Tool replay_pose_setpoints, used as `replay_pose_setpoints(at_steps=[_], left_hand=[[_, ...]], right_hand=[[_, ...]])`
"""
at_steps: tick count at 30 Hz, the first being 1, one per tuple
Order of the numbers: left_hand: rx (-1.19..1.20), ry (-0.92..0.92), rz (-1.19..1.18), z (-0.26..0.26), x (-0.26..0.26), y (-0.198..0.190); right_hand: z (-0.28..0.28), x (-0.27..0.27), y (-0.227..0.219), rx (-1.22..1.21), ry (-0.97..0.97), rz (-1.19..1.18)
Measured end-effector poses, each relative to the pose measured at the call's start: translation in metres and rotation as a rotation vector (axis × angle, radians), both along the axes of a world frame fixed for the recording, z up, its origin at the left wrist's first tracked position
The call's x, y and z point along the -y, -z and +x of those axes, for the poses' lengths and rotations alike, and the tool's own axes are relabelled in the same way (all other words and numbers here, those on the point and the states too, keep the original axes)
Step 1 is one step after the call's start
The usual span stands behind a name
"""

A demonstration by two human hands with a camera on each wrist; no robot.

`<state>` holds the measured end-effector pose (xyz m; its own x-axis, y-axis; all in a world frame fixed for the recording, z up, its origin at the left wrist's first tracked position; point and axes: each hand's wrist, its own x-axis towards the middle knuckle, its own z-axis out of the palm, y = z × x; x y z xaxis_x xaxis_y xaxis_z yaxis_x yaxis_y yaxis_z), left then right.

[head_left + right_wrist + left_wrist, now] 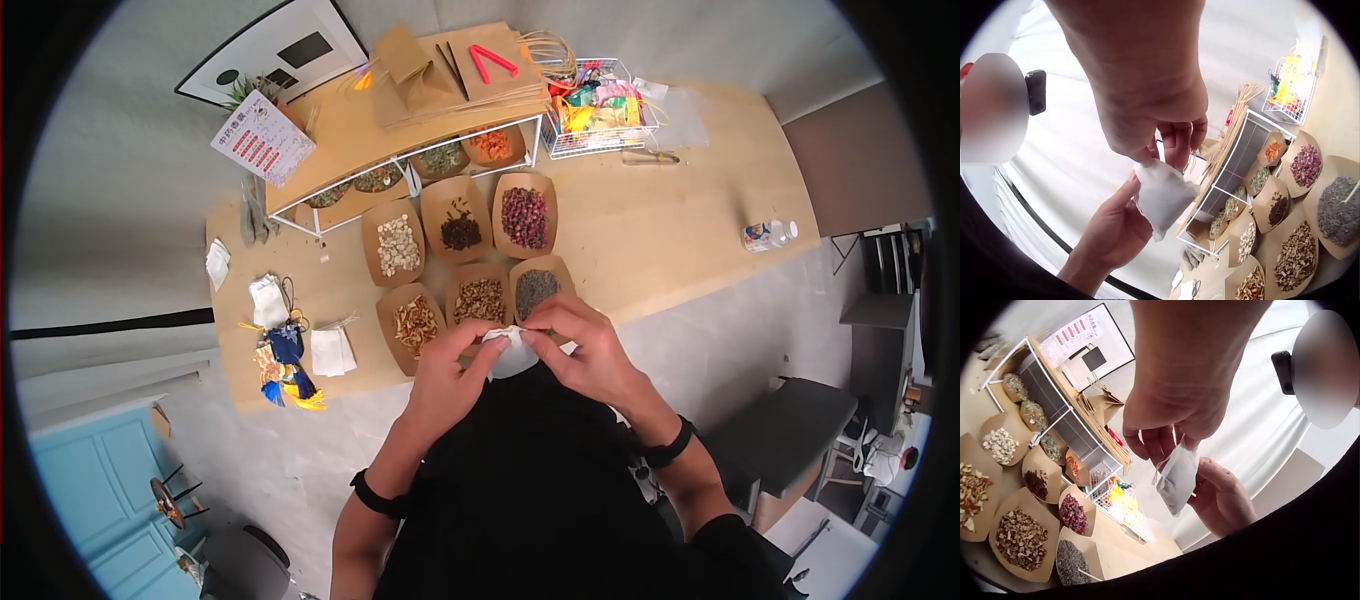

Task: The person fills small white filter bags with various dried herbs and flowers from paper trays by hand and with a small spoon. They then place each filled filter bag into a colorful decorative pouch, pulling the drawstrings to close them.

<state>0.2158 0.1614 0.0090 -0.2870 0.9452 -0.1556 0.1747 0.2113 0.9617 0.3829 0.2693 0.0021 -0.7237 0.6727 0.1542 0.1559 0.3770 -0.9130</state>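
Both hands hold a small white drawstring pouch (514, 360) in front of the chest, close to the table's near edge. My left hand (452, 375) pinches one side of its top between thumb and fingers. On the other side, my right hand (588, 352) pinches the gathered mouth. In the left wrist view the pouch (1179, 481) bulges at the bottom, and a thin string loop hangs beside it. The right wrist view shows the same rounded pouch (1163, 199) below the right fingers; its contents are hidden by the cloth.
Paper trays of dried herbs stand just ahead, including rose buds (525, 218) and grey grains (538, 290). Behind them is a wire-framed shelf (400, 165) bearing paper bags. Flat white pouches (333, 352) and tasselled sachets (282, 360) lie left; a wire basket (600, 110) and bottle (768, 236) stand right.
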Motion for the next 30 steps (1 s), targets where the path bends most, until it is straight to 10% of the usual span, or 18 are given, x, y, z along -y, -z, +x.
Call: replay_pose_setpoints(at_steps=[8,30], left_hand=[[-0.041,-0.015,0.117,-0.006,-0.003,0.009],[0.014,-0.018,0.134,-0.011,-0.014,0.012]], right_hand=[[0.020,-0.010,0.014,-0.136,-0.015,-0.335],[0.014,-0.017,0.004,-0.139,-0.035,-0.140]])
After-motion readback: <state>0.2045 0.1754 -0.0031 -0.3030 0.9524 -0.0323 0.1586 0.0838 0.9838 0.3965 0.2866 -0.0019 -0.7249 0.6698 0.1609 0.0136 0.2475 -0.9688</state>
